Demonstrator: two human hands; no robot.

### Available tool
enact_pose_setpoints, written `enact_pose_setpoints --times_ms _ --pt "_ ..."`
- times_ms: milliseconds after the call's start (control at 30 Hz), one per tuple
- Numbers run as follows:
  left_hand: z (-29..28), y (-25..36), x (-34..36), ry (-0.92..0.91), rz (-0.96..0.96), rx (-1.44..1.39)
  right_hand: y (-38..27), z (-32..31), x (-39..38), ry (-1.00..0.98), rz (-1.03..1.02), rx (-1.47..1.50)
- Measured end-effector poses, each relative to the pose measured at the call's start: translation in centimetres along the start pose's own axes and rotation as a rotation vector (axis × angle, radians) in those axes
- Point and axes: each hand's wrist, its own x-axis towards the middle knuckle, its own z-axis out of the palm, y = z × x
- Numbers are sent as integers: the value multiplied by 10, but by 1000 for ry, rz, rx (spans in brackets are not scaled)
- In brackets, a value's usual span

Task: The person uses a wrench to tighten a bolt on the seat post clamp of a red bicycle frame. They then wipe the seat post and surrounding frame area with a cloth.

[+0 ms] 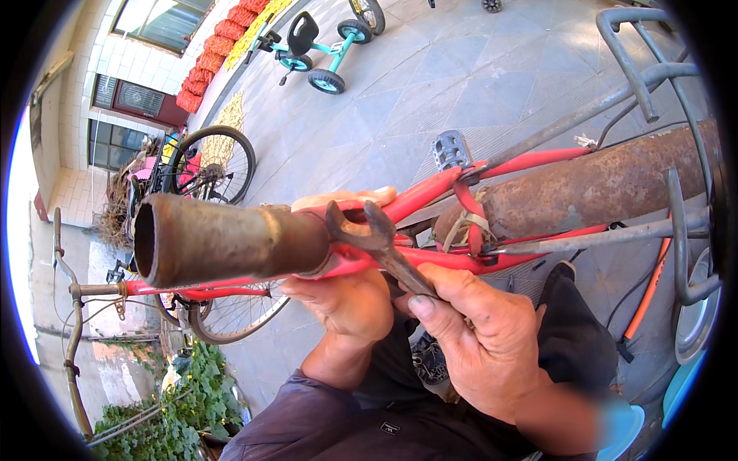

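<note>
My right hand (486,338) pinches the shank of a worn, rusty open-end wrench (375,240) between thumb and fingers. The wrench's forked jaw lies at the split red clamp, just beside the wide end of a rusty metal tube (231,242). My left hand (347,306) wraps round the red bicycle frame (423,192) from below, and its fingertips show on the far side. The tube points left, its hollow mouth facing the camera's left. Whether the jaw grips a nut I cannot tell.
A black pedal (450,150) stands beyond the frame. Right of it lie a thick rusty cylinder (576,188) and a grey metal rack (638,73). Handlebars (73,307) reach left. Farther off are a teal tricycle (334,54), another bicycle wheel (211,165) and red mesh sacks (207,61).
</note>
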Motion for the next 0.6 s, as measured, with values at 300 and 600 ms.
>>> enact_pose_setpoints --times_ms 300,600 --pt "-7 -8 -1 -86 95 14 5 8 0 78 -183 -150" --pt "-5 -9 1 -112 109 -113 3 8 0 46 -142 -92"
